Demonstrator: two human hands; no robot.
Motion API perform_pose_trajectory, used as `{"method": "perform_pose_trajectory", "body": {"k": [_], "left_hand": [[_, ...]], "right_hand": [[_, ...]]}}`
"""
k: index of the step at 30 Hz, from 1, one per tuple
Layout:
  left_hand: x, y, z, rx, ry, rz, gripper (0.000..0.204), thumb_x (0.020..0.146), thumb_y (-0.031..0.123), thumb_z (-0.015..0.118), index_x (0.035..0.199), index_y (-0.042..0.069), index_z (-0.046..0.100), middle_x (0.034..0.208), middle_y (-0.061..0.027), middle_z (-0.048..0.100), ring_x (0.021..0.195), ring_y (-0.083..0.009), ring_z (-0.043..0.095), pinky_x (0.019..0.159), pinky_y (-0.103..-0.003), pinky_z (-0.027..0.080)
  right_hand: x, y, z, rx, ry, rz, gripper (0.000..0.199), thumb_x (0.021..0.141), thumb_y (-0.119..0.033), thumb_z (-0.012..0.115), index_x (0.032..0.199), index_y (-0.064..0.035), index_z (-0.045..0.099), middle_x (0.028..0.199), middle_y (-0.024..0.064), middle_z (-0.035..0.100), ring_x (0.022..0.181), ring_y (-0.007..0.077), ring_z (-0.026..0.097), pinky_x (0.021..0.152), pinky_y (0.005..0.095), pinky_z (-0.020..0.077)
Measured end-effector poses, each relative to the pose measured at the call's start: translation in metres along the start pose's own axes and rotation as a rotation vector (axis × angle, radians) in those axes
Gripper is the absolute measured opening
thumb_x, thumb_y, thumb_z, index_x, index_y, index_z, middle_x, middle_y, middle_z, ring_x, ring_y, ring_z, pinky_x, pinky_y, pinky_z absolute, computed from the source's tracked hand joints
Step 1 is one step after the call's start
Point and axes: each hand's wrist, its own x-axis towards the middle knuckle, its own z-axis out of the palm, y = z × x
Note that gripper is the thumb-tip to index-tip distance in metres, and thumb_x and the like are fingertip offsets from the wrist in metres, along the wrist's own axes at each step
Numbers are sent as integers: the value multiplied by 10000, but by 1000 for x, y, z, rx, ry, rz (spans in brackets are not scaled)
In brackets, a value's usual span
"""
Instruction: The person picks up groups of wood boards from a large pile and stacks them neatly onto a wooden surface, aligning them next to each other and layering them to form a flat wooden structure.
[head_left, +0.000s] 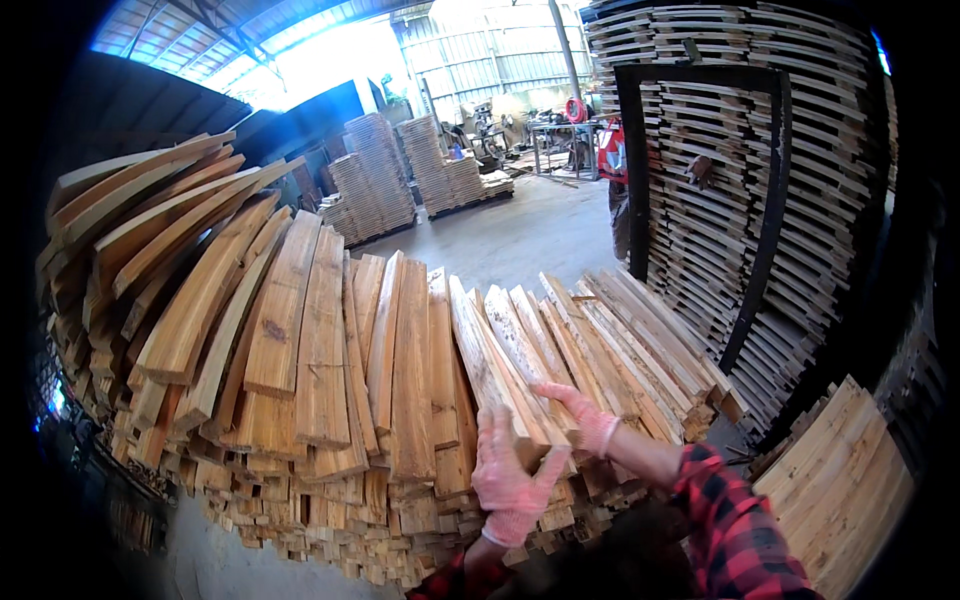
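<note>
Both hands wear pinkish knit gloves, and red-and-black checked sleeves cover my arms. My left hand (512, 482) presses against the near ends of some boards, fingers stretched up and thumb spread to the right. Just right of it, my right hand (580, 415) rests across the boards' upper faces, its fingers stretched toward the left. Between and beyond the hands lies a pale wooden board (478, 355) with a whitish, rough surface. A wide stack of wooden boards (410, 390) spreads to both sides, the loose top pieces fanned at differing angles.
On the right stands a tall stack of thin slats (830, 190) with a black metal frame (775, 200) before it. Wide planks (835, 490) lean at the lower right. Slat piles (380, 175) and a metal workbench (560, 140) stand farther back on the concrete floor (540, 225).
</note>
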Motion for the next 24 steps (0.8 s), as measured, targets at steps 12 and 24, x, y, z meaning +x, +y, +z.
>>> {"method": "perform_pose_trajectory", "body": {"k": [12,24], "left_hand": [[-87,101,-11,-1738,-829,-1170,656,986,386,618,1489,31,390,1414,-147,550,1299,-319,546,1102,-474,446],[-25,308,7,-1474,-1342,143,784,776,253,872,1418,24,483,1268,-82,630,1167,-210,583,978,-364,495]], "right_hand": [[-291,-10,50,-1433,338,197,1197,765,-627,774,1588,-8,163,1361,259,582,1269,321,572,1058,366,443],[-544,31,57,-1270,1024,-864,1032,741,-469,831,1531,-52,316,1440,215,488,1325,328,498,1091,395,421]]}}
